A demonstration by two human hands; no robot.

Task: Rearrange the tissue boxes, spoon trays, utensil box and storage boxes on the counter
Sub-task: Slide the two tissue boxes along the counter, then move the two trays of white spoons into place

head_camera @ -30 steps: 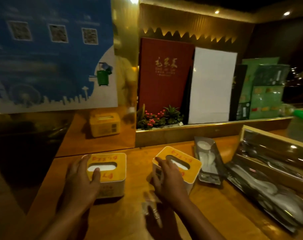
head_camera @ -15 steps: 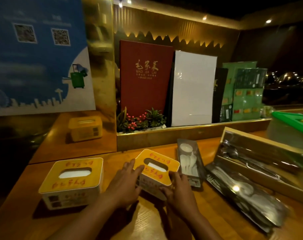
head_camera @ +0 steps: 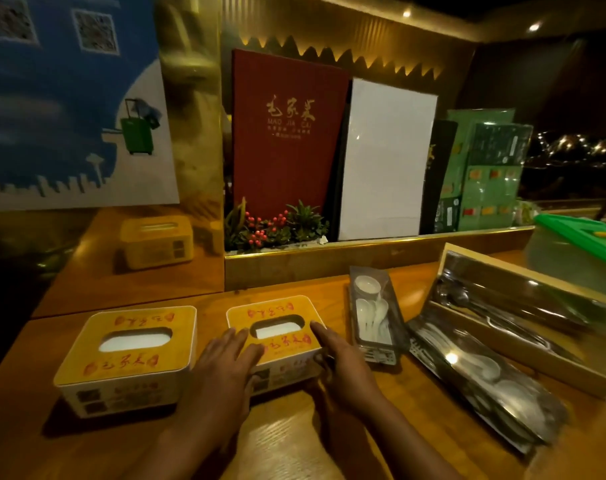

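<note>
Two yellow-topped tissue boxes stand side by side on the wooden counter (head_camera: 294, 441). The left tissue box (head_camera: 131, 355) stands free. My left hand (head_camera: 221, 372) and my right hand (head_camera: 339, 362) clasp the right tissue box (head_camera: 277, 327) from both sides, fingers on its lid edges. To its right lies a narrow clear spoon tray (head_camera: 376, 317) with white spoons. A larger shiny spoon tray (head_camera: 481, 379) lies at an angle beside it. A wooden utensil box (head_camera: 523, 317) stands open behind that. A storage box with a green lid (head_camera: 582, 244) sits at the far right.
A raised gold ledge (head_camera: 363, 258) behind the counter carries a small plant with red berries (head_camera: 277, 226), a red menu (head_camera: 287, 133), a white board (head_camera: 384, 161) and green menus (head_camera: 481, 171). A mirrored panel on the left reflects a tissue box.
My left hand left the left tissue box and joined my right hand on the right one. That box turned from a skewed angle to sit square beside the left box.
</note>
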